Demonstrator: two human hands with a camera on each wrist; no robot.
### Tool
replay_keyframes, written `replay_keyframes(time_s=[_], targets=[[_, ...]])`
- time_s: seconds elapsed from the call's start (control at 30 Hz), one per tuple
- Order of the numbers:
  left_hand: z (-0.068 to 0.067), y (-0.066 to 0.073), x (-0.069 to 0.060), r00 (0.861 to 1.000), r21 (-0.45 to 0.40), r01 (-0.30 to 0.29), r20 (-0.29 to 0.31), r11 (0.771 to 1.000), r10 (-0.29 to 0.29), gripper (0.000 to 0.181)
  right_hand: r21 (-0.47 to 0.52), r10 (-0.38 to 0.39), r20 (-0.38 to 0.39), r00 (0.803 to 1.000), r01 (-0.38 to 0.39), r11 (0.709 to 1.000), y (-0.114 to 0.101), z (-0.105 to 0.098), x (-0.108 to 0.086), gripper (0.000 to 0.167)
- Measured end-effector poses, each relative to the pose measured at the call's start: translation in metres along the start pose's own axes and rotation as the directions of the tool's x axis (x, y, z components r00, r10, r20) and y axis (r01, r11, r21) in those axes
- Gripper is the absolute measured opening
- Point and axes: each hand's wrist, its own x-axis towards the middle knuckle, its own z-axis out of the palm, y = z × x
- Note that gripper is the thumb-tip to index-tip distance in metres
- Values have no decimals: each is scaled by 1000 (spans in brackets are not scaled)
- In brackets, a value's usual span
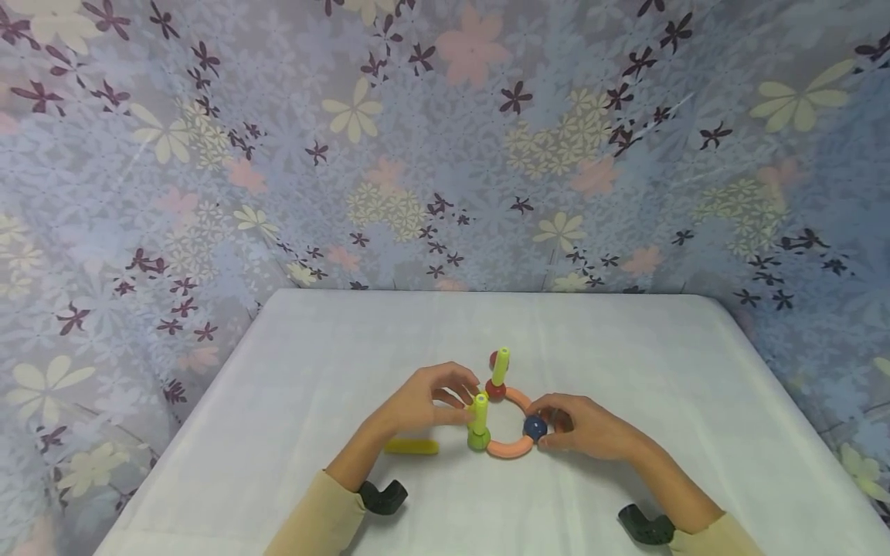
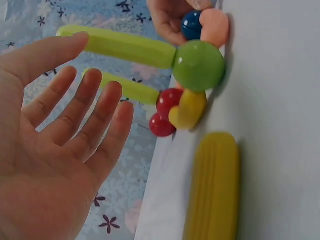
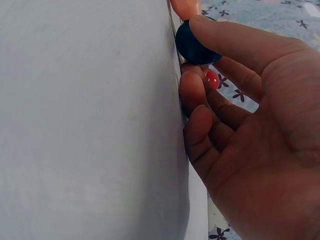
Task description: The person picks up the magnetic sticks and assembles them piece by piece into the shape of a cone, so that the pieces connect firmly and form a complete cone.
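A ring of orange curved pieces (image 1: 510, 449) and coloured balls lies on the table. My right hand (image 1: 591, 428) pinches the blue ball (image 1: 535, 427) at the ring's right side between thumb and fingertip. Across from it, my left hand (image 1: 420, 401) is beside an upright light green rod (image 1: 480, 415), which stands on a green ball (image 1: 478, 440). In the left wrist view the thumb (image 2: 75, 45) touches or overlaps that rod's top end, while the other fingers are loosely spread and apart from it. Behind, a second light green rod (image 1: 501, 366) rises from a red ball (image 1: 496, 391).
A yellow bar (image 1: 412, 447) lies left of the ring, below my left hand. One more red ball (image 1: 494, 360) shows behind the far rod. A yellow curved piece (image 2: 192, 110) joins the ring beside the green ball. The white table (image 1: 334, 332) meets a flowered cloth behind it.
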Motion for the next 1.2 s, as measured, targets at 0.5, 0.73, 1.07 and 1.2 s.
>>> replay_keyframes(time_s=[0.5,0.73,1.07,1.2], targets=[[-33,-23,-41,996,165,90,-14,982,-89,36,-8,1,-10,1000,-1,1000,0,3,4,45],[-35,-40,-48,989,158,137,26,978,-143,35,3,11,-41,999,-11,1000,-9,10,6,41],[-30,-47,-54,976,188,152,128,970,-177,42,31,48,-10,999,-48,998,-16,15,7,37],[-30,-46,-53,974,226,157,127,961,-189,40,44,38,-10,999,-37,998,-15,16,8,38]])
